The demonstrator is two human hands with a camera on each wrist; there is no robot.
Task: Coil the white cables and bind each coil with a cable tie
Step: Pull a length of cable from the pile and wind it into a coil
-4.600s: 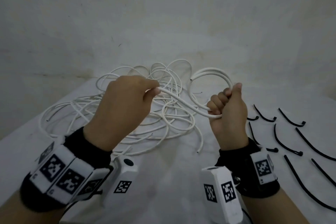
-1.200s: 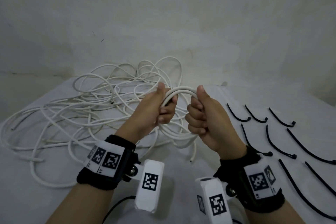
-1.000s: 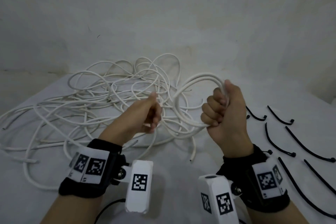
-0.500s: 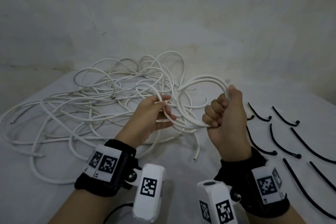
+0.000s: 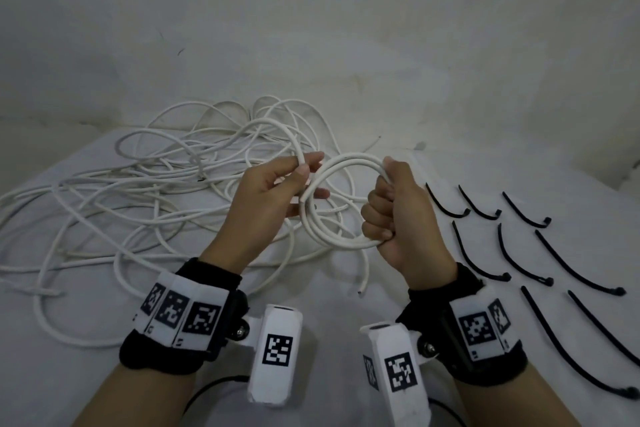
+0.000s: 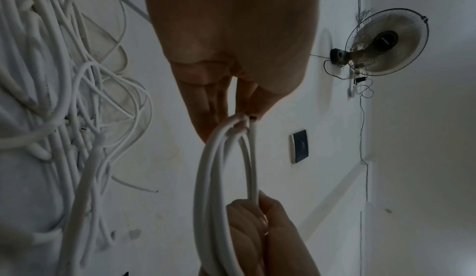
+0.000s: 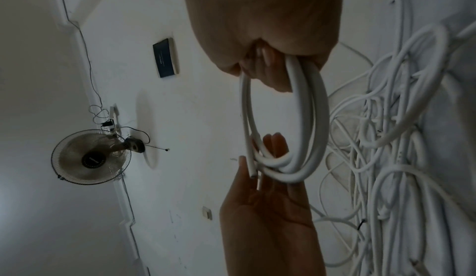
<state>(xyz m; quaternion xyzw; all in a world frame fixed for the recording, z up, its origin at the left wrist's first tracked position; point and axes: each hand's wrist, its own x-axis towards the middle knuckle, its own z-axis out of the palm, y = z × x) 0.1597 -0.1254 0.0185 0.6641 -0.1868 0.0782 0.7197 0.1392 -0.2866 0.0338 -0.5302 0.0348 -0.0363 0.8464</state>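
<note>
- Nearest you, both wrists carry black bands [image 5: 180, 354] with white marker tags and a white camera block each.
- Your right hand [image 5: 398, 215] is fisted round the right side of the white coil [image 5: 323, 232], fingers curled over the bundled turns and thumb on top; the coil stands upright in the air between your two hands.
- Your left hand [image 5: 266, 198] meets the coil's left side: thumb and forefinger pinch the cable where it runs up to the coil's top, while the other fingers [image 7: 279, 144] lie straight behind the loops. A cut end [image 7: 253, 175] of the cable sits against those fingers.
- To the right of your right hand, black cable ties [image 5: 519, 260] lie in rows on the white table [image 5: 329, 298], well apart from the coil.
- Beyond and left of your hands, the loose white cables [image 5: 138, 191] sprawl in a tangle on the table, up to the wall.
- The wrist views show a wall fan [image 6: 386, 42] and a dark wall plate [image 6: 300, 146].
</note>
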